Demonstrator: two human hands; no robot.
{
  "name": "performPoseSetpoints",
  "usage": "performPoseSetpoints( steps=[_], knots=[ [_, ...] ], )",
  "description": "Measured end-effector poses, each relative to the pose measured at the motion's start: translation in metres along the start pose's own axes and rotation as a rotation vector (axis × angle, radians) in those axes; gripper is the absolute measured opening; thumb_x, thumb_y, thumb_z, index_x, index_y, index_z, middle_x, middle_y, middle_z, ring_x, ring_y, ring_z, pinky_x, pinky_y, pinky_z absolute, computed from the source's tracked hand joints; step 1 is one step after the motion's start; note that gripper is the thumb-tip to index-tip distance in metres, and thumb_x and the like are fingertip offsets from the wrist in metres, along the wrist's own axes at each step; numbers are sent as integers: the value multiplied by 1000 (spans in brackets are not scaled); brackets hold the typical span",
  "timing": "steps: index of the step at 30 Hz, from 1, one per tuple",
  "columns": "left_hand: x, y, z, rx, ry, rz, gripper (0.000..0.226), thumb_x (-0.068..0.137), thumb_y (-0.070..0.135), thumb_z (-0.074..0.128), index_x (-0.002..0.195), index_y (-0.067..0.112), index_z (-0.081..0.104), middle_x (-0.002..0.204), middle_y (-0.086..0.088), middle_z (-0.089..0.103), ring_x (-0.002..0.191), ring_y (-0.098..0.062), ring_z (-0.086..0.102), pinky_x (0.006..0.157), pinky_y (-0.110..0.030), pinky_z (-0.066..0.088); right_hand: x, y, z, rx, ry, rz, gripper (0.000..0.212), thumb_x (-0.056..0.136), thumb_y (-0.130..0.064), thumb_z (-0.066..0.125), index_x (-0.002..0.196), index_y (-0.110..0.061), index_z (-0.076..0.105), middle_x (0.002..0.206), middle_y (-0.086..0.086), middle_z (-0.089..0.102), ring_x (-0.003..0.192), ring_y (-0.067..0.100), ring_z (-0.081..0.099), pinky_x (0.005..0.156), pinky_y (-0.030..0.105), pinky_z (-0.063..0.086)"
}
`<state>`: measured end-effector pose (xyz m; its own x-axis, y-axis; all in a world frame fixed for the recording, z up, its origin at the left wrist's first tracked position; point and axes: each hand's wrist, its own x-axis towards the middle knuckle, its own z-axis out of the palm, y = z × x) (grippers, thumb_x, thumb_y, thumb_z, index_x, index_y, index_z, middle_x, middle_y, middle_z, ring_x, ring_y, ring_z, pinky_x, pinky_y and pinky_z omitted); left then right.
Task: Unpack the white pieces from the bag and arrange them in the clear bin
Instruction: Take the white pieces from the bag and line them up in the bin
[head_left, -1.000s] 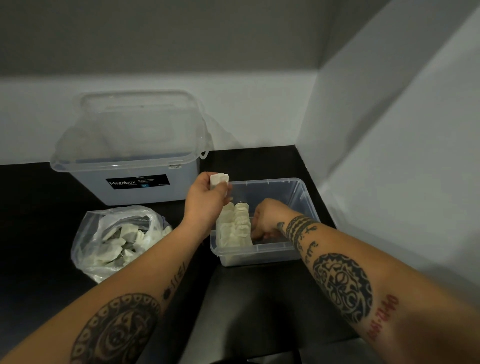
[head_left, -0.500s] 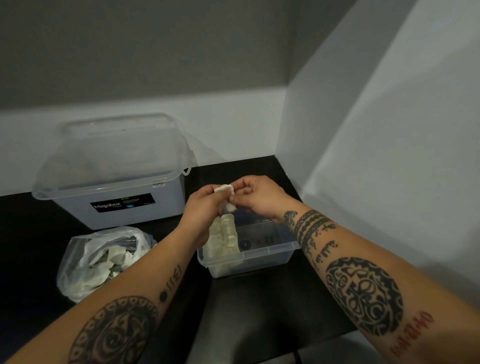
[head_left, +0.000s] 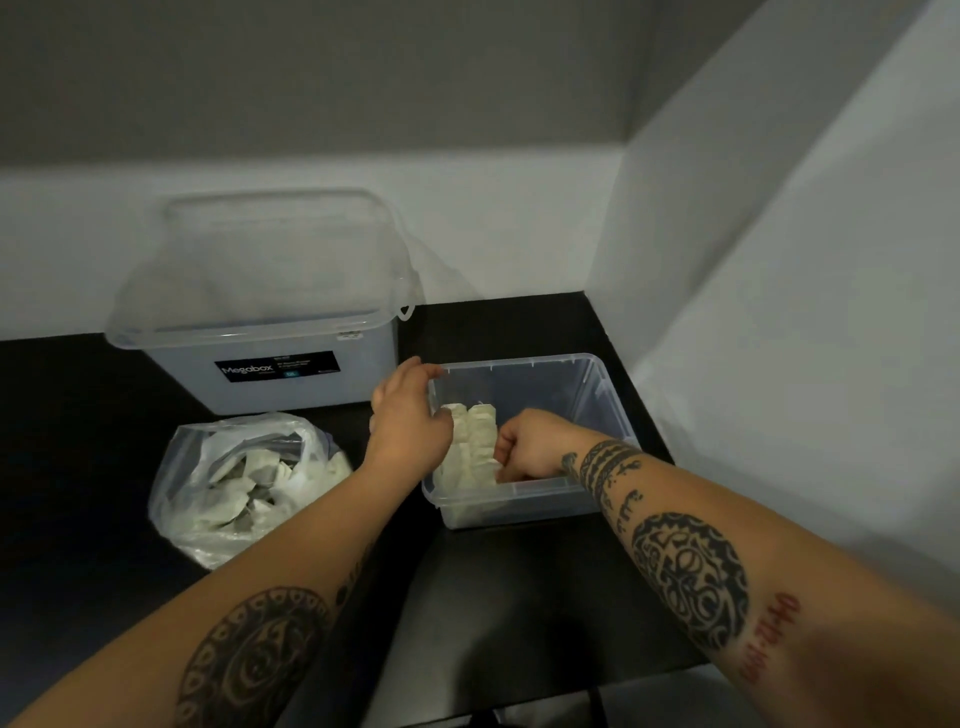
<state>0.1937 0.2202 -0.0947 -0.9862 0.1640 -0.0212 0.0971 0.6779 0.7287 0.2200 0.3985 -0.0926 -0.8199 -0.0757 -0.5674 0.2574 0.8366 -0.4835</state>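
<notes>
1. Clear bin sits on the black bench, near the right wall. White pieces stand packed in rows along its left side.
2. Right hand is inside the bin, fingers curled against the right edge of the rows; whether it actually grips a piece, I cannot tell.
3. Left hand is at the bin's left wall, fingers bent over the rim by the far-left corner, thumb side against the rows; no piece visible in it.
4. Plastic bag lies open on the bench left of the bin, more white pieces inside.
5. Large lidded storage box, labelled "Megabox", stands behind the bag.
</notes>
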Motion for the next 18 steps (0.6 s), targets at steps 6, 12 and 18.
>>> performPoseSetpoints(
  steps=[6, 12, 18],
  knots=[
    [-2, -7, 9, -247, -49, -116, 53, 101, 12, 53, 146, 38, 45, 153, 0, 48, 138, -23, 48, 113, -48, 46, 17, 5, 10, -267, -125, 19, 18, 95, -21, 62, 109, -14, 71, 103, 3, 68, 99, 21, 63, 84, 30, 49],
    [-1, -13, 11, -268, -42, -134, 54, 100, 13, 53, 145, 42, 44, 150, 3, 49, 137, -20, 47, 113, -47, 46, 29, 3, 17, -428, -160, 34, 19, 100, -23, 54, 113, -13, 66, 110, 9, 64, 94, 21, 54, 83, 30, 39],
    [1, -14, 13, -293, -47, -129, 57, 97, 14, 55, 138, 51, 44, 143, 4, 55, 133, -20, 52, 109, -48, 50, 37, 6, 21, -428, -120, 25, 20, 96, -28, 62, 104, -12, 70, 105, 8, 67, 86, 20, 56, 74, 30, 42]
  ],
)
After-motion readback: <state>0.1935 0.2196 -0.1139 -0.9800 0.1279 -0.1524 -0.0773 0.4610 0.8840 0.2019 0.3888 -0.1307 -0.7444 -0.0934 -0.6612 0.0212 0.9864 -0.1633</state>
